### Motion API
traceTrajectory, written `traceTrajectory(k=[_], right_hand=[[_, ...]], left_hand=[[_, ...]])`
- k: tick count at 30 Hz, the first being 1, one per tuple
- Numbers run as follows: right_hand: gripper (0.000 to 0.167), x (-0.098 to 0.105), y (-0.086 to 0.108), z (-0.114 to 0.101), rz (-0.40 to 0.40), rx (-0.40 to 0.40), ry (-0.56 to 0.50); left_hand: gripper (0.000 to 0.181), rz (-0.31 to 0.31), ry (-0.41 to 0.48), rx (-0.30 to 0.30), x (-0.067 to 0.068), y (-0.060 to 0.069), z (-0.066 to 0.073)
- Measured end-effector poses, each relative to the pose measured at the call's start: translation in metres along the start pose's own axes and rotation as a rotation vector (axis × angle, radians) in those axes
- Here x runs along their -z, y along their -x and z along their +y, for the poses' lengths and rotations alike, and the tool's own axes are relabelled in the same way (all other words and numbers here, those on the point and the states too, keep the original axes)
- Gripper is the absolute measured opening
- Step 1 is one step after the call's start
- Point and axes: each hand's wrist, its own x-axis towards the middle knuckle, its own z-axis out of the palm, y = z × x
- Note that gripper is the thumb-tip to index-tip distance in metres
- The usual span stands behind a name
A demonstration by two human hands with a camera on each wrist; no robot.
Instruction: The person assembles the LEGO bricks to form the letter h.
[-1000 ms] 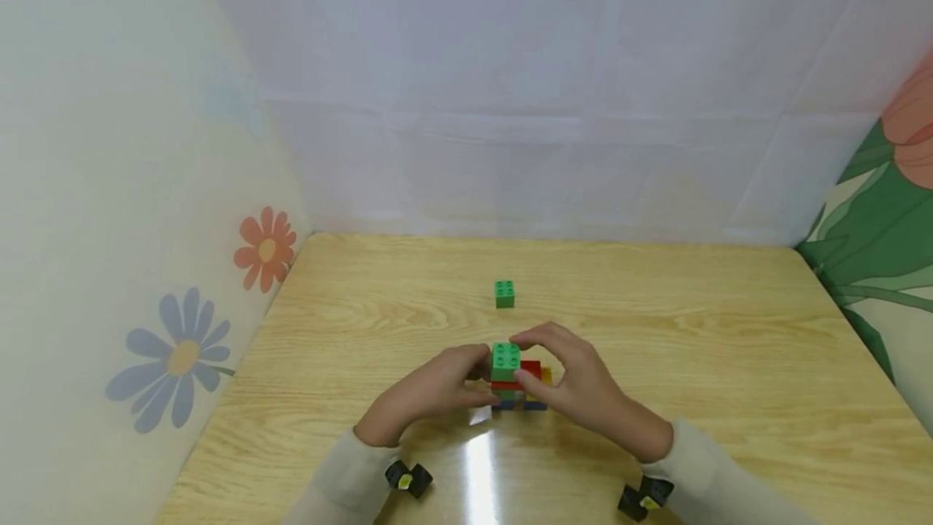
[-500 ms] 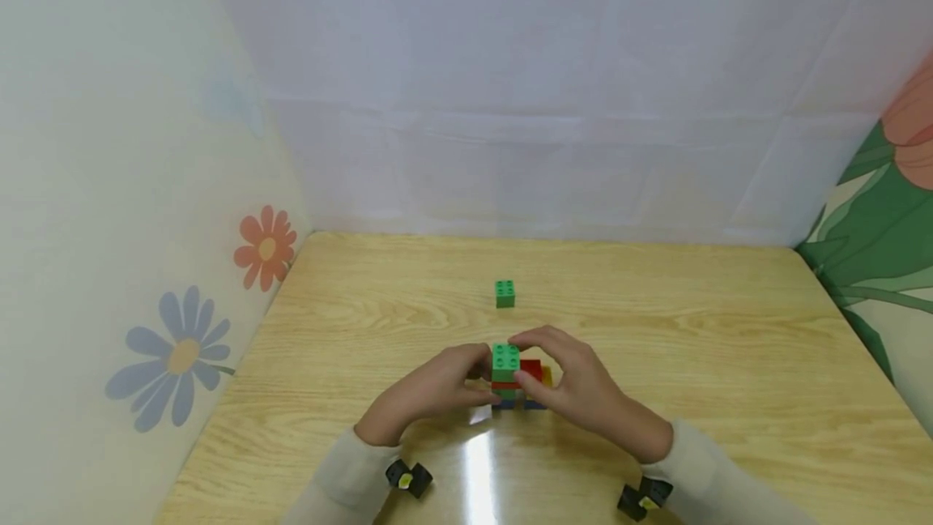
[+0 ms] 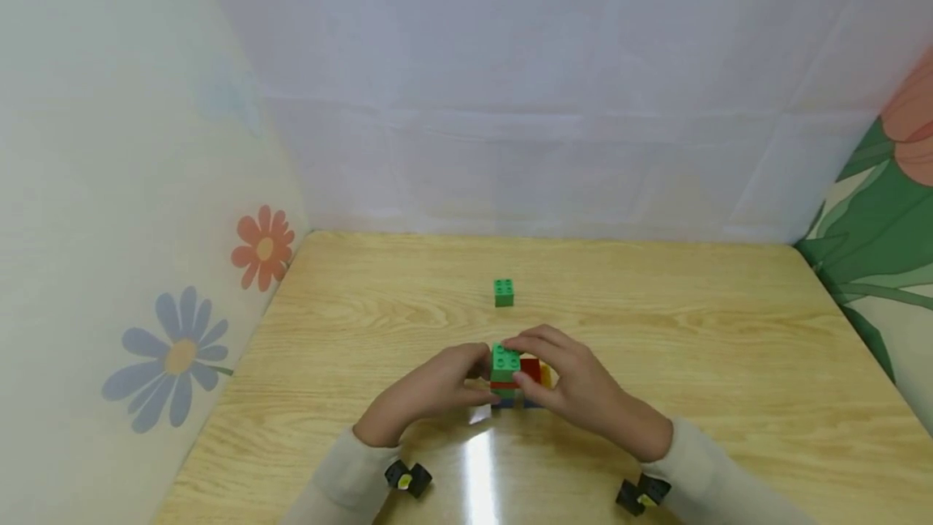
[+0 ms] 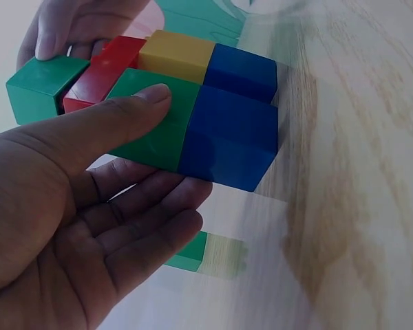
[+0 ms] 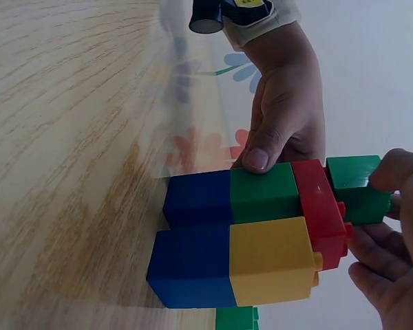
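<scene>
A small stack of toy bricks stands on the table between both hands. Two blue bricks form its base, bearing a yellow brick and a lower green brick. Across those two lies a red brick. At the top, on the left end, sits an upper green brick; the right wrist view shows a narrow gap between it and the red one. My left hand grips the lower green brick, thumb on its near face. My right hand pinches the upper green brick between thumb and fingers.
Another green brick lies alone on the wooden table, farther back behind the stack. A white sheet hangs along the table's back edge. Walls with printed flowers flank both sides.
The right fingers have shifted slightly left, over the back of the upper green brick's top, covering part of its studs. The left hand holds its place.
</scene>
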Motion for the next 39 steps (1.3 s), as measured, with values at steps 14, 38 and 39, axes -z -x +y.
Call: traceTrajectory(k=[14,38,39], right_hand=[[0.037,0.0047,-0.0048,-0.0026,-0.034,0.004,0.024],[0.033,0.0011,-0.0039,0.0,-0.083,-0.193,-0.151],[0.034,0.0012,-0.0041,-0.0003,-0.083,-0.183,-0.139]], left_hand=[[0.023,0.003,-0.021,-0.002,-0.0006,0.0,-0.0003],[0.022,0.001,-0.015,-0.007,-0.0012,-0.0001,0.0038],[0.022,0.003,-0.011,-0.01,-0.0015,-0.0002,0.0038]])
